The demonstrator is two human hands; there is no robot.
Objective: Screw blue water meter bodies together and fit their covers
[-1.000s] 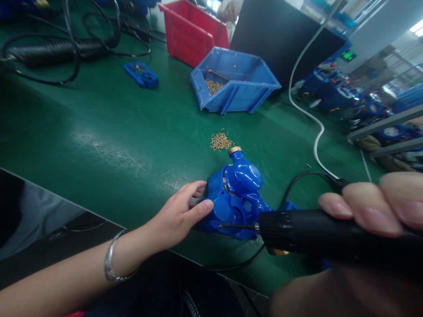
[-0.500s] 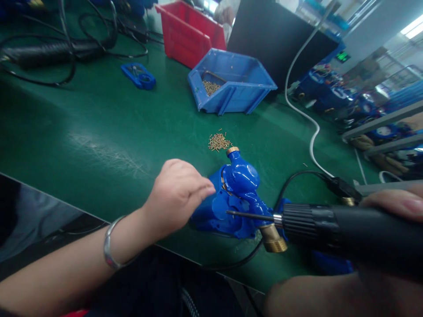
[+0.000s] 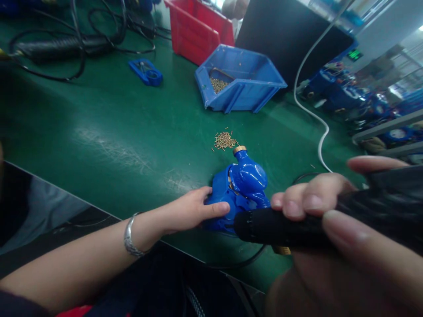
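**Driver closing back in on the housing**

Your left hand point(image 3: 191, 213) is dropping back onto the blue meter housing point(image 3: 246, 180) after lifting off half a second ago, with thumb and fingers clamping its near side. Your right hand point(image 3: 330, 211) is wrapping its fingers round the black ribbed electric screwdriver point(image 3: 274, 226) and pushing its nose against the housing. The bit is hidden, so I can't tell if a screw is seating. Fastening looks underway, not finished. The housing is sitting near the tabletop point(image 3: 115, 132) edge: a glossy rounded casting with brass threaded ends. Loose brass screws point(image 3: 225, 141) are lying just beyond it.

Blue meter body point(image 3: 246, 185), brass end; black screwdriver point(image 3: 284, 226); green table point(image 3: 109, 127); red bin point(image 3: 198, 28); blue bin point(image 3: 241, 81); brass screws point(image 3: 225, 141).
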